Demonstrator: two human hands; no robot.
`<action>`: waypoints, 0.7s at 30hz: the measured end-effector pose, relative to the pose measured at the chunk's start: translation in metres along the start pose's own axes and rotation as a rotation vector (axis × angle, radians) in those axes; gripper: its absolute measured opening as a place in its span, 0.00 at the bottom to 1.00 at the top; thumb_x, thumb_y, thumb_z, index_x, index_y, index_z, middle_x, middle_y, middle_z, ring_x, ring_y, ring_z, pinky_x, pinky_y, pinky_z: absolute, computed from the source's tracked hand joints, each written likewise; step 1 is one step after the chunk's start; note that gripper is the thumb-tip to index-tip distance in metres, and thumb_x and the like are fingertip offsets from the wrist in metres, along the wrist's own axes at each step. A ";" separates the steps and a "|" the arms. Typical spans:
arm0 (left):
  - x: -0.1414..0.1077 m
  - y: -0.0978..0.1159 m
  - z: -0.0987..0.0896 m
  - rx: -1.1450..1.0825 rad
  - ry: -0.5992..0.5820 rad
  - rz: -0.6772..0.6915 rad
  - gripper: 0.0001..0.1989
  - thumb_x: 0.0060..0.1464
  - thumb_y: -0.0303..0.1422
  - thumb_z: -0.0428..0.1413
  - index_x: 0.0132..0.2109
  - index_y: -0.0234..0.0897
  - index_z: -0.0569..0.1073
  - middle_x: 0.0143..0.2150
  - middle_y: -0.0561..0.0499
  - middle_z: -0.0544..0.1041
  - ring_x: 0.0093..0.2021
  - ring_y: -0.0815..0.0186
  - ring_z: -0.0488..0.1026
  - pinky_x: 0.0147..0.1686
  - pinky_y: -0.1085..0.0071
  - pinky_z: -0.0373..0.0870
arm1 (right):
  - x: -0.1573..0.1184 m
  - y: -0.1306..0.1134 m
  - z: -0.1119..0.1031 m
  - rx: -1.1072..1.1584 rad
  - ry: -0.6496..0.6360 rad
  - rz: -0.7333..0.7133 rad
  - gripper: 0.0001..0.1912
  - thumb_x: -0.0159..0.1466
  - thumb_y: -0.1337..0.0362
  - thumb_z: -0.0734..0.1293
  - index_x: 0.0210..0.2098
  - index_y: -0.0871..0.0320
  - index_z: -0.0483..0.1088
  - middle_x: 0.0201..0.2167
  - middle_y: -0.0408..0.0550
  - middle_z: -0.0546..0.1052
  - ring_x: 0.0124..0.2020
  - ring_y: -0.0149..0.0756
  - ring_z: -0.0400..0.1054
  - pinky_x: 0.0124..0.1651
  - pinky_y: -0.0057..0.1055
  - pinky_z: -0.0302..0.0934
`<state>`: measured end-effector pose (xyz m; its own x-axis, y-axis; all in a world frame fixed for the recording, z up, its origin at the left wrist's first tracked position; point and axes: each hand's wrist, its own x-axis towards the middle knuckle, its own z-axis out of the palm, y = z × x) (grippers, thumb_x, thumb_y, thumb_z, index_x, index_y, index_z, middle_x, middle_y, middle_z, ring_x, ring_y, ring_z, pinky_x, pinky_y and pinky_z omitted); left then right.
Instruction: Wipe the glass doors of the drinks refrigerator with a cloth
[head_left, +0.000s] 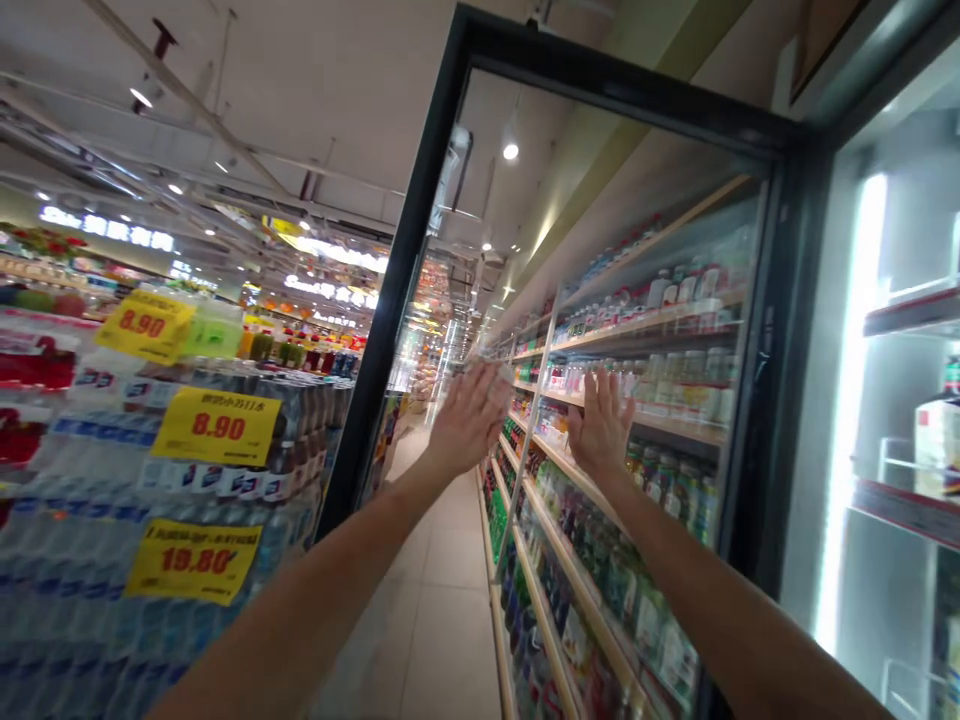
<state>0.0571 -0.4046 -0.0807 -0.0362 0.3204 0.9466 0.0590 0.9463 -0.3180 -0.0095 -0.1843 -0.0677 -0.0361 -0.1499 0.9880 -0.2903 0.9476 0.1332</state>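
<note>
A glass cooler door point(409, 230) with a black frame stands swung out before me. My left hand point(471, 420) is raised to its pane, with the fingers stretched out and the palm turned to the glass. Around those fingertips is a pale whitish patch; I cannot tell whether it is a thin cloth or a reflection. Farther right, my right hand point(602, 425) is also up at the pane, flat, thumb and fingers apart, holding nothing. Through the glass show long shelves point(577, 480) of bottled drinks.
The lit cooler point(896, 420) with bottles on its shelves is at right. Stacked packs of bottled water point(82, 560) with yellow price signs point(214, 427) stand at left. A tiled aisle floor point(450, 610) runs ahead between the stacks and shelves.
</note>
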 end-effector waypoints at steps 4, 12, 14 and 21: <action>0.008 0.006 -0.003 0.013 -0.017 0.013 0.22 0.60 0.37 0.44 0.61 0.37 0.58 0.65 0.44 0.55 0.66 0.58 0.48 0.62 0.55 0.47 | 0.000 0.001 -0.002 0.010 0.004 -0.008 0.29 0.65 0.58 0.50 0.64 0.60 0.45 0.65 0.54 0.51 0.66 0.42 0.39 0.63 0.51 0.37; 0.019 0.029 -0.001 -0.044 -0.076 0.231 0.22 0.61 0.37 0.43 0.61 0.41 0.57 0.65 0.47 0.54 0.66 0.59 0.48 0.62 0.54 0.46 | -0.001 0.002 -0.003 0.039 0.028 -0.012 0.29 0.65 0.59 0.50 0.64 0.58 0.44 0.65 0.54 0.51 0.66 0.42 0.40 0.63 0.51 0.38; 0.025 0.031 0.000 -0.024 -0.042 0.042 0.22 0.61 0.36 0.43 0.61 0.39 0.57 0.66 0.44 0.53 0.66 0.57 0.47 0.61 0.52 0.47 | -0.001 0.002 -0.002 0.043 0.030 -0.011 0.29 0.65 0.59 0.50 0.64 0.59 0.45 0.65 0.54 0.52 0.66 0.42 0.40 0.62 0.51 0.38; 0.027 0.039 -0.001 -0.087 -0.092 0.253 0.21 0.61 0.36 0.42 0.61 0.41 0.58 0.65 0.48 0.55 0.66 0.59 0.49 0.62 0.54 0.45 | -0.001 0.003 -0.002 0.048 0.000 0.000 0.30 0.65 0.58 0.50 0.65 0.58 0.43 0.65 0.54 0.51 0.66 0.41 0.38 0.63 0.51 0.36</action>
<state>0.0590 -0.3589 -0.0681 -0.0998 0.5527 0.8274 0.1633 0.8294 -0.5343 -0.0087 -0.1807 -0.0685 -0.0357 -0.1502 0.9880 -0.3359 0.9329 0.1297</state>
